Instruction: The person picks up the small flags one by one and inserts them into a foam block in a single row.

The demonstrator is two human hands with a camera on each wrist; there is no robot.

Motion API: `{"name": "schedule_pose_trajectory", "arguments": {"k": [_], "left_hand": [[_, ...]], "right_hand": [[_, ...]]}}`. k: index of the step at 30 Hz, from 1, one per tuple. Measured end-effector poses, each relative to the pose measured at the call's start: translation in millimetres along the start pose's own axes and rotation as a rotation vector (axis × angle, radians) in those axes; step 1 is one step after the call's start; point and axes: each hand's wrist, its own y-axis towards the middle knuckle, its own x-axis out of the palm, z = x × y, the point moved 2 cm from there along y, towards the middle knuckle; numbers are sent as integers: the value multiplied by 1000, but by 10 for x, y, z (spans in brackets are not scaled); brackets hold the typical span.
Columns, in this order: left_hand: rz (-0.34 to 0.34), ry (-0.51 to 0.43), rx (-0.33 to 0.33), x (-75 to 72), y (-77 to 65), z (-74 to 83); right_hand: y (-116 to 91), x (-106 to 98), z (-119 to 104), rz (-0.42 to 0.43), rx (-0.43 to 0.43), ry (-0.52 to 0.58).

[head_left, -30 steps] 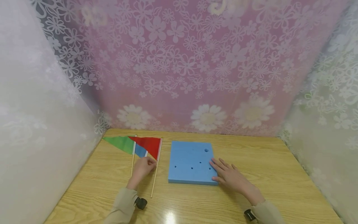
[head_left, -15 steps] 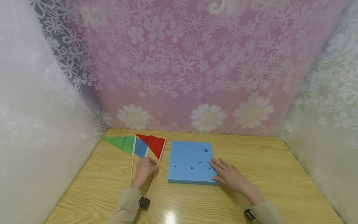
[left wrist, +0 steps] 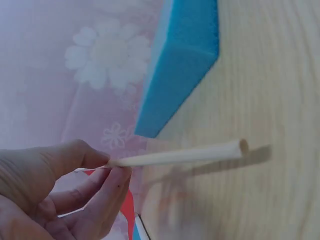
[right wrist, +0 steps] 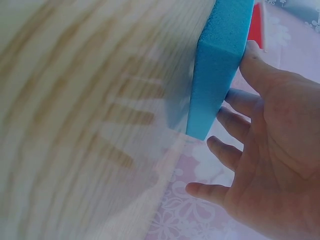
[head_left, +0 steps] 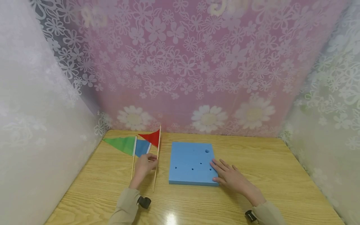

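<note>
My left hand (head_left: 144, 167) pinches the thin wooden stick (left wrist: 195, 154) of a red triangular flag (head_left: 153, 138) between thumb and fingers. The flag's top leans up off the table, and its cloth points left. In the left wrist view, the stick's lower end hangs over its own shadow. To its right lies a flat blue foam block (head_left: 187, 156) with several small holes and one larger hole near its far right corner. My right hand (head_left: 234, 181) rests against the block's right edge with fingers spread and straight; the right wrist view shows the fingertips at the block's side (right wrist: 215, 75).
A green flag (head_left: 122, 144) and a blue flag (head_left: 142, 147) lie on the table left of the block, the blue one's stick partly behind my left hand. Floral cloth (head_left: 185, 78) rises at the table's back edge, with pale fabric on both sides.
My left hand first slid the red flag slightly right, then raised its top and brought it more upright, shifting it back left. The right hand and the foam block have stayed put.
</note>
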Motion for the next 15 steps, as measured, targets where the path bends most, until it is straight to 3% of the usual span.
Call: {"name": "schedule_pose_trajectory", "arguments": {"k": [9, 15], "left_hand": [[-25, -221, 86, 58, 50, 354], [-40, -375, 171, 217, 96, 667]], "right_hand": [[-26, 2, 9, 2, -2, -15], [-25, 6, 4, -12, -3, -8]]}}
